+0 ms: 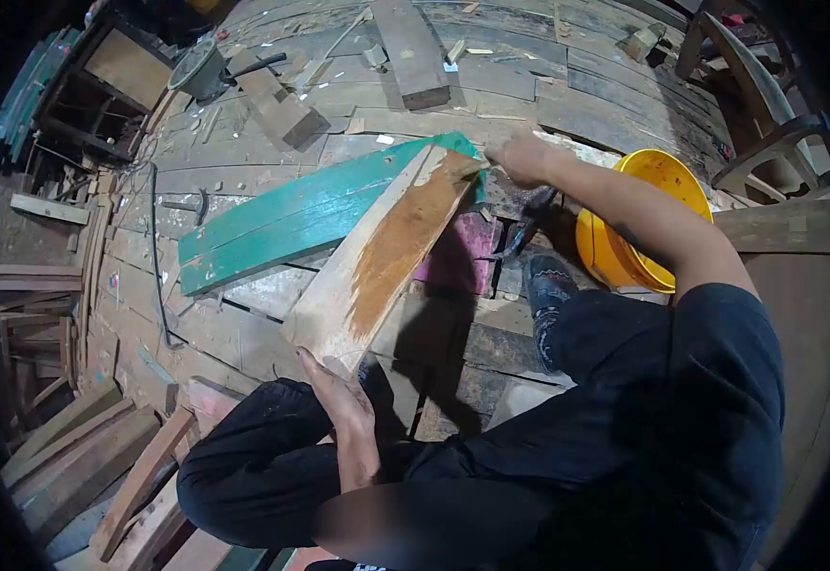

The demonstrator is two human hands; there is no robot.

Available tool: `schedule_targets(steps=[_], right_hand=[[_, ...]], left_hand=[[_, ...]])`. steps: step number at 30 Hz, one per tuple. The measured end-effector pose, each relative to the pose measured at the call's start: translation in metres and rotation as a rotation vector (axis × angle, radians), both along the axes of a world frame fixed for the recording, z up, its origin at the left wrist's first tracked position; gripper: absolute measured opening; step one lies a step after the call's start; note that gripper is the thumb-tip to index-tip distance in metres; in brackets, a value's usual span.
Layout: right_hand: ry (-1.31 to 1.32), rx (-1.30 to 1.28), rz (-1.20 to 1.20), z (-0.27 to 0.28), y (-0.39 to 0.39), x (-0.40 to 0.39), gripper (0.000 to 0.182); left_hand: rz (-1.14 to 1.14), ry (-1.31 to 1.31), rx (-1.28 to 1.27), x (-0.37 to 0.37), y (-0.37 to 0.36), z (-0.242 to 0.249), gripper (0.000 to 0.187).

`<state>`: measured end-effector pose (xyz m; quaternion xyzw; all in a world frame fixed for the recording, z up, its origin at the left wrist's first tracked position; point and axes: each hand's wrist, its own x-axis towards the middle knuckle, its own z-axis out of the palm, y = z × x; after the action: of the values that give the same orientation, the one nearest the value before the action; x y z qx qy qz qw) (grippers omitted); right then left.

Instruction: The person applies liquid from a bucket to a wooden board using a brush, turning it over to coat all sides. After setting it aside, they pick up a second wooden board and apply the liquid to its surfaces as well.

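A pale wooden board [329, 285] slants across the middle, its upper face partly covered with a wet-looking brown coat. My left hand [341, 395] supports the board's near end, thumb along the edge and palm against it. At the board's far end, my right hand [524, 159] is closed around something small whose tip meets the brown area; the thing is too small to name. Under the far end lies a green painted plank [291, 214]. A yellow bucket [605, 262] stands to the right, below my right forearm.
Loose timber blocks [410, 57] lie on the plank floor ahead. A grey bucket [199, 71] stands at upper left. Stacked wood pieces [82, 466] fill the lower left. A wooden chair [762, 105] is at upper right. A metal rod [156, 252] lies on the left.
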<state>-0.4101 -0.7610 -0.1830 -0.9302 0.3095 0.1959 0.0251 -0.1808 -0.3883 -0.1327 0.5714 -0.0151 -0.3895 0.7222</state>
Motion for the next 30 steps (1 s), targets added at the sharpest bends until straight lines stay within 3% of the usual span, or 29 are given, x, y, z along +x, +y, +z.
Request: schedule_targets(steps=[1, 3, 5, 8, 11, 12, 13, 15, 17, 20, 23, 24, 30], right_hand=[[-0.008, 0.000, 0.001, 0.002, 0.006, 0.001, 0.040], [0.013, 0.284, -0.136, 0.008, 0.014, 0.001, 0.048], [-0.066, 0.308, -0.109, 0.002, 0.017, -0.006, 0.050], [-0.293, 0.565, -0.082, 0.022, 0.059, -0.009, 0.044], [-0.488, 0.613, 0.025, 0.028, 0.092, -0.010, 0.038], [-0.418, 0.659, -0.048, 0.040, 0.094, -0.009, 0.039], [-0.418, 0.659, -0.048, 0.029, 0.090, -0.014, 0.039], [-0.533, 0.401, 0.034, 0.000, 0.069, -0.032, 0.049], [-0.322, 0.228, -0.142, -0.009, 0.048, -0.042, 0.048], [-0.253, 0.108, -0.182, 0.002, 0.029, -0.041, 0.044], [-0.332, 0.177, -0.161, -0.012, 0.026, -0.031, 0.043], [-0.430, 0.185, -0.041, -0.007, 0.038, -0.030, 0.039], [-0.401, 0.277, -0.054, 0.024, 0.009, -0.025, 0.042]], left_hand=[[0.010, 0.006, 0.005, 0.000, 0.000, -0.001, 0.064], [0.027, 0.014, 0.013, 0.004, 0.003, -0.008, 0.061], [0.016, 0.010, -0.004, 0.008, 0.005, -0.017, 0.061], [0.014, 0.003, -0.009, 0.007, 0.004, -0.014, 0.060], [0.020, 0.015, 0.010, 0.003, 0.002, -0.006, 0.062], [0.013, 0.006, 0.007, 0.003, 0.002, -0.005, 0.062], [0.007, -0.005, 0.002, 0.002, 0.002, -0.005, 0.062], [0.021, 0.004, 0.009, 0.003, 0.002, -0.006, 0.062], [0.037, 0.012, 0.014, 0.003, 0.001, -0.005, 0.061], [0.010, 0.012, -0.010, 0.002, 0.001, -0.004, 0.060], [-0.032, -0.012, -0.023, 0.001, 0.002, -0.002, 0.065], [-0.033, -0.012, -0.022, 0.001, 0.001, -0.003, 0.065], [0.025, 0.019, 0.027, 0.000, 0.001, -0.002, 0.064]])
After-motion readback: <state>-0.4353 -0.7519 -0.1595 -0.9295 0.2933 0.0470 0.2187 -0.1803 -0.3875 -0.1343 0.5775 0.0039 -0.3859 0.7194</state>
